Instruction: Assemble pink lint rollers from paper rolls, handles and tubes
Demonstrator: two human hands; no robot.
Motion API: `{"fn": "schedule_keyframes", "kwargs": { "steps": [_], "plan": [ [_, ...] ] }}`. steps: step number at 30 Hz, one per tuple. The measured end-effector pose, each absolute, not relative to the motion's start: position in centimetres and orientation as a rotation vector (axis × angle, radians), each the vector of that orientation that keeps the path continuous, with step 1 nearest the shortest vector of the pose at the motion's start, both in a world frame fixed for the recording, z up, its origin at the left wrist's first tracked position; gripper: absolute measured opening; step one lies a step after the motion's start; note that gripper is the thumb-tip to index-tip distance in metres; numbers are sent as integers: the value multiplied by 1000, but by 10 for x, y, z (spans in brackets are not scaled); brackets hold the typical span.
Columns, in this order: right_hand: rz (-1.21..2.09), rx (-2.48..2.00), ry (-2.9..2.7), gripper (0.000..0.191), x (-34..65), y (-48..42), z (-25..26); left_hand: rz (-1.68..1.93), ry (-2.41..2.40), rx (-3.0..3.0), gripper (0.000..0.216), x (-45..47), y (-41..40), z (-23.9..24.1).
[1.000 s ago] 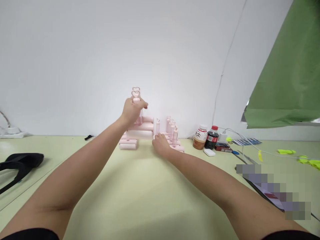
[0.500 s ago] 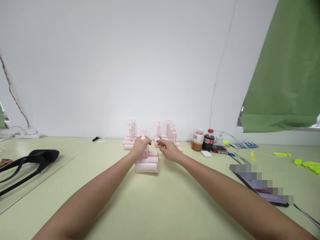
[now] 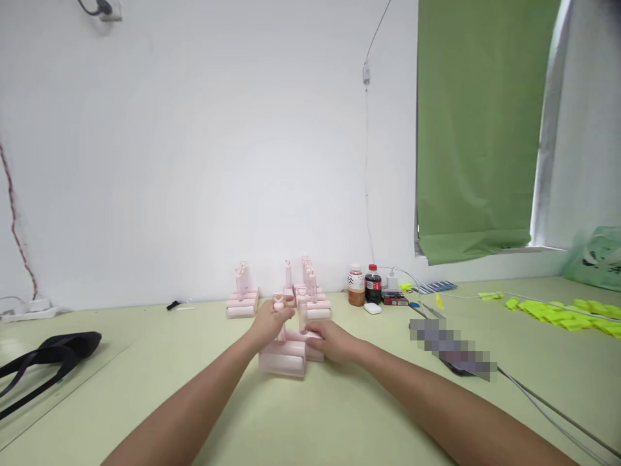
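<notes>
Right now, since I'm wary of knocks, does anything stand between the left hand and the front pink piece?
Nothing visible: the left hand holds the front pink piece. A second pink piece is just to its right.

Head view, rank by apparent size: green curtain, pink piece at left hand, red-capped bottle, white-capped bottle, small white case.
1. Green curtain
2. Pink piece at the left hand, partly hidden by it
3. Red-capped bottle and white-capped bottle: too alike to rank
4. Small white case

green curtain [image 3: 478,136] — right; red-capped bottle [image 3: 373,288] beside white-capped bottle [image 3: 356,288]; black straps [image 3: 77,341] — left
</notes>
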State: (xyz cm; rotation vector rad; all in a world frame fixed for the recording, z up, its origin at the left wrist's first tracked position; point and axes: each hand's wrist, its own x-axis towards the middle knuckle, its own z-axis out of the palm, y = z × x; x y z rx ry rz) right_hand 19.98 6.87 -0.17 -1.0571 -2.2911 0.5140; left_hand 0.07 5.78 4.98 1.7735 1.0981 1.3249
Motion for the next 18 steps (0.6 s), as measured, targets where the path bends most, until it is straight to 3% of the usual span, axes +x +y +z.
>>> {"fn": "schedule_keyframes", "kwargs": {
  "steps": [10, 18],
  "plan": [
    [508, -1172, -2094, 41, 223, 80, -18, 1520, 1245, 1412, 18, -50, 95, 36],
    [551, -1268, -1915, 57, 228, 90, -38, 1643, 1113, 1443, 45, -49, 105, 22]
  ]
}}
